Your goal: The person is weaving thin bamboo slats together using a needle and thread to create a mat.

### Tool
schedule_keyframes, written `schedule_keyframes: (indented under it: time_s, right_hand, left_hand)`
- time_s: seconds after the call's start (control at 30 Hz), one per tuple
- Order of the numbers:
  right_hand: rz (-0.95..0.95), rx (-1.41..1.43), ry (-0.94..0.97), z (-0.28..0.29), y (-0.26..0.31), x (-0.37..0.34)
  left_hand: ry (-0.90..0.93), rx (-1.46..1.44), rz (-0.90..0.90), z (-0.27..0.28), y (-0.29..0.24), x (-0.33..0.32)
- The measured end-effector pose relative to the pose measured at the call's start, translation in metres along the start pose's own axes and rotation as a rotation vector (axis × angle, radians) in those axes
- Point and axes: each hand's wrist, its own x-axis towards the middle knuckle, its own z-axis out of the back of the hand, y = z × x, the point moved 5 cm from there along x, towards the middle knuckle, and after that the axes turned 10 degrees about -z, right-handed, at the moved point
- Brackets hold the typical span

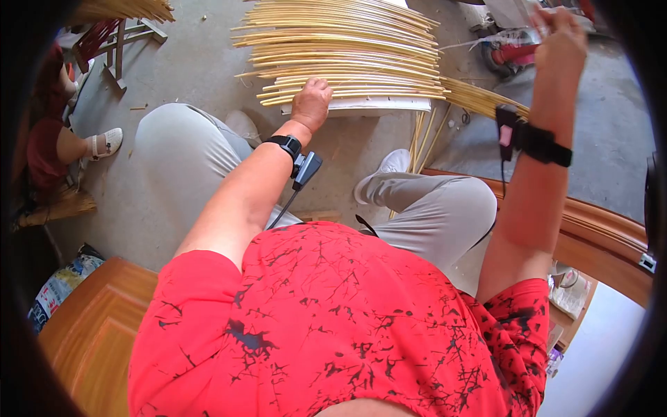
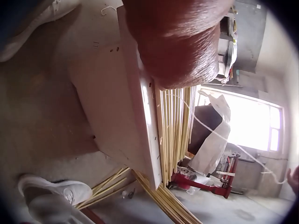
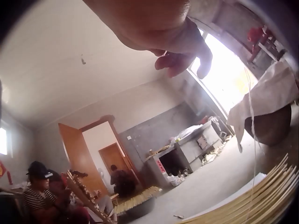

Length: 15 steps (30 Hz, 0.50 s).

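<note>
Thin yellow sticks (image 1: pixel 347 52) (image 2: pixel 175 135) (image 3: pixel 252 200) lie side by side in a mat over a white board (image 1: pixel 379 103) (image 2: pixel 112 107). At the near edge of the mat, left of its middle, the left hand (image 1: pixel 312 104) (image 2: pixel 180 42) grips the sticks with curled fingers; its fingertips are hidden in the left wrist view. A thin white string (image 2: pixel 210 128) runs from the sticks to the right hand (image 1: pixel 559 45) (image 2: pixel 294 179) (image 3: pixel 180 46), which is raised far to the right, blurred in the head view, with fingers bent around the string's end.
More sticks (image 1: pixel 479 97) stick out on the right, and others lean beside a white shoe (image 1: pixel 394 161). A folding stool (image 1: pixel 118 52) and another person's foot (image 1: pixel 106 143) are at the left. Wooden door frame (image 1: pixel 597 222) at the right; seated people (image 3: pixel 44 191) in the background.
</note>
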Motion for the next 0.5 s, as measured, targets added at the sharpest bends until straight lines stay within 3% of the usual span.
schedule_keyframes:
  time_s: [0.03, 0.1, 0.17, 0.3, 0.37, 0.4, 0.47, 0.5]
  right_hand:
    - [0.025, -0.523, 0.116, -0.009, -0.016, -0.016]
    - [0.029, -0.183, 0.328, -0.026, -0.084, -0.017]
    - [-0.496, 0.245, 0.391, -0.061, -0.108, -0.069]
    - [-0.652, -0.029, 0.701, -0.123, -0.183, -0.143]
    - [-0.568, -0.331, 0.762, -0.139, -0.201, -0.164]
    - [-0.573, -0.327, 0.766, -0.145, -0.218, -0.172]
    - [0.001, -0.543, 0.637, -0.155, -0.218, -0.174]
    - [-0.057, -0.574, 0.651, -0.157, -0.221, -0.176]
  left_hand:
    - [0.005, -0.003, -0.004, 0.001, -0.001, 0.001]
    - [-0.027, 0.011, -0.037, 0.004, -0.003, 0.005]
    - [-0.024, -0.021, -0.030, 0.007, -0.005, 0.006]
    - [-0.110, -0.061, -0.058, 0.007, -0.006, 0.004]
    - [-0.110, -0.065, -0.068, 0.006, -0.007, 0.003]
    - [-0.123, -0.070, -0.078, 0.007, -0.007, 0.003]
    - [-0.139, -0.076, -0.062, 0.013, -0.011, 0.004]
    - [-0.150, -0.085, -0.046, 0.014, -0.012, 0.003]
